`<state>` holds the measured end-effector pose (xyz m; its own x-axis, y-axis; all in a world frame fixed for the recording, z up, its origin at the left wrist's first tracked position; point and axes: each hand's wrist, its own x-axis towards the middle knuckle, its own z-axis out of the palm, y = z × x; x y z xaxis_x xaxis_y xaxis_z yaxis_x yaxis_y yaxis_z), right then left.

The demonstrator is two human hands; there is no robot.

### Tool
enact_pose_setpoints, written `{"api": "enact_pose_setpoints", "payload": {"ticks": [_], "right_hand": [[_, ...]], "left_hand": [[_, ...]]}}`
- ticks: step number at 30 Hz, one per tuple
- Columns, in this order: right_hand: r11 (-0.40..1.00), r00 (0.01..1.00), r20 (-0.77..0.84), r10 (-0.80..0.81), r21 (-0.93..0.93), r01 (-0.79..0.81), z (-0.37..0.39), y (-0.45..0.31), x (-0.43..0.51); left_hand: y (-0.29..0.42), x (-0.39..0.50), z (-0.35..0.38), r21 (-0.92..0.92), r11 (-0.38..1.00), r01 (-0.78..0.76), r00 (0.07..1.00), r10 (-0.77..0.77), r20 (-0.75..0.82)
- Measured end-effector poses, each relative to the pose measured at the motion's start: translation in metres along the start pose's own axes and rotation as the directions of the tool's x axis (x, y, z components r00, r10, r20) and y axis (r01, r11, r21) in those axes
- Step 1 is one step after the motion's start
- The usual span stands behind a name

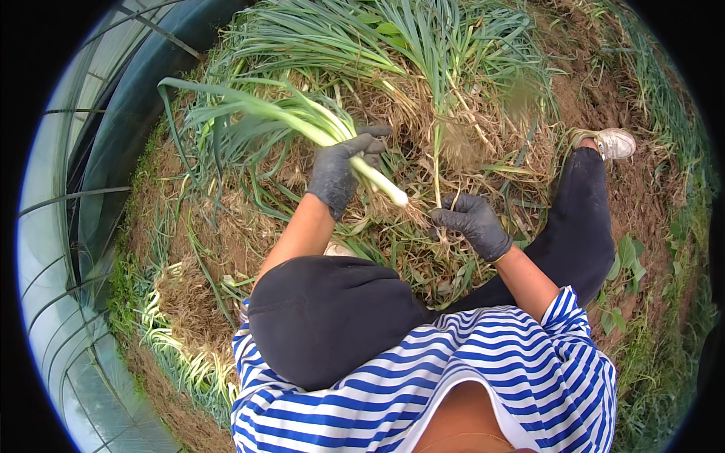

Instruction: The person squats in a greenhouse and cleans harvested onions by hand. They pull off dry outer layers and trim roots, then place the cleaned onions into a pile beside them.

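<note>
My left hand (340,172), in a dark glove, is closed around a small bunch of green onions (317,133). Their white stems and rootlets point down to the right, and the leaves trail to the upper left. In my gloved right hand (473,223), thumb and fingers pinch the rooty lower end of a thin, yellowish onion stalk (436,164). That stalk stands nearly upright in view, its upper part reaching the leaves of the pile. Beyond both hands lies a large heap of unstripped green onions (340,42) with dry brown skins and roots.
Stripped leaves and dry litter (391,243) cover the soil between my legs. Behind my left side lies a row of white-stemmed onions (192,345), with roots massed together. A plastic-film greenhouse wall (113,141) curves along the left. Broad-leaved weeds (626,260) grow at right, near my shoe (616,143).
</note>
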<state>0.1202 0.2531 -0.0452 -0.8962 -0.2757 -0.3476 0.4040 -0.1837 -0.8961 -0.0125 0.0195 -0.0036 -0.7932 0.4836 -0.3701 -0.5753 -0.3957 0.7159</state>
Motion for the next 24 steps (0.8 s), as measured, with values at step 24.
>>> {"api": "enact_pose_setpoints", "payload": {"ticks": [24], "right_hand": [[0.982,0.996,-0.069,-0.056,-0.186,0.042,-0.007,0.005,0.04]], "left_hand": [[-0.043,0.009,0.027,0.307,0.918,0.252,0.945,-0.165,-0.283]]}}
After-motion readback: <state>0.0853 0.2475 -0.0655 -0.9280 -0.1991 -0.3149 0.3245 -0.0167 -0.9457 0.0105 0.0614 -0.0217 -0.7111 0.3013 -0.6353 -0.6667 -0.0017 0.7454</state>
